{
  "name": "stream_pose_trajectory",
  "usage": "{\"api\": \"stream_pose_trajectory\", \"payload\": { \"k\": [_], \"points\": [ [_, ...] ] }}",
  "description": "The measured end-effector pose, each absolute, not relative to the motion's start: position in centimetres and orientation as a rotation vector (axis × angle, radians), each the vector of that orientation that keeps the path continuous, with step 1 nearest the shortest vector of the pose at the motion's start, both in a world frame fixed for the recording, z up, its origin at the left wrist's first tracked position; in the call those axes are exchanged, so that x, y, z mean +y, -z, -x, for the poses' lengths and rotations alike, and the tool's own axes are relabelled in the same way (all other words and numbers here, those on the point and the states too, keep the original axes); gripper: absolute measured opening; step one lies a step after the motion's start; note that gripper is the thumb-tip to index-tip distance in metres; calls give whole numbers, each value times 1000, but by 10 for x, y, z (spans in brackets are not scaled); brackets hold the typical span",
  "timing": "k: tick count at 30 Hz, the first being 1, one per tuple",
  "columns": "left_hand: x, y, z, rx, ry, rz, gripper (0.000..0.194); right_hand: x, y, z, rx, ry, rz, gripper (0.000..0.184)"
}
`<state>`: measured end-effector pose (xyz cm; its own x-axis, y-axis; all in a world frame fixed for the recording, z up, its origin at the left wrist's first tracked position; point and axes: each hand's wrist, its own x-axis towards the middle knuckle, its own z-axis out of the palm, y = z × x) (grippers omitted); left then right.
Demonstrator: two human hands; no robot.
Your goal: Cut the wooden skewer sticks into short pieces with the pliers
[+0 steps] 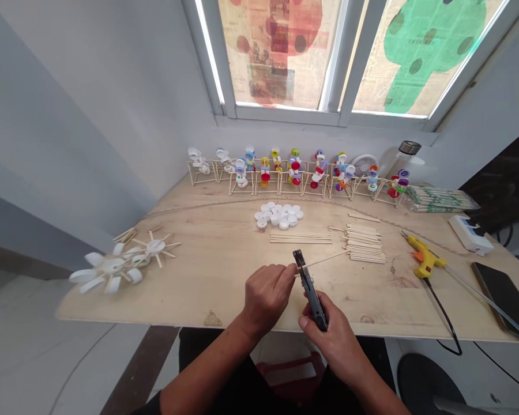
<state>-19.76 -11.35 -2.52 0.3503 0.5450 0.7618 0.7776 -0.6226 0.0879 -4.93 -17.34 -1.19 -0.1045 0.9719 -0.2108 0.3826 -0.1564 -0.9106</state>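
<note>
My left hand (269, 294) is closed around one end of a thin wooden stick (326, 260). The stick points right, its far end near a pile of cut sticks (363, 242). In my right hand (333, 334) is a pair of dark pliers (312, 294), gripped by the handles, with the head pointing away from me. The stick crosses the head of the pliers; whether the jaws bite on it I cannot tell. Beyond my hands lie a row of longer sticks (300, 237) and a cluster of white bottle caps (279, 215).
Stick-frame models with coloured caps (294, 173) line the back below the window. White wheel-like pieces (112, 268) sit at left. To the right are a yellow glue gun (428, 256), a phone (504, 300), a power strip (471, 234), and bagged sticks (441, 199).
</note>
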Motion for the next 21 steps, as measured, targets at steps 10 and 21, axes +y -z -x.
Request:
{"api": "stream_pose_trajectory", "payload": {
  "k": [10,21],
  "points": [
    [-93,6,190,-1133,1026,2291,12,-154,4,40,-1527,-1145,1556,29],
    [-77,15,190,-1075,1082,2313,12,-143,11,42,-1562,-1006,1643,32]
  ]
}}
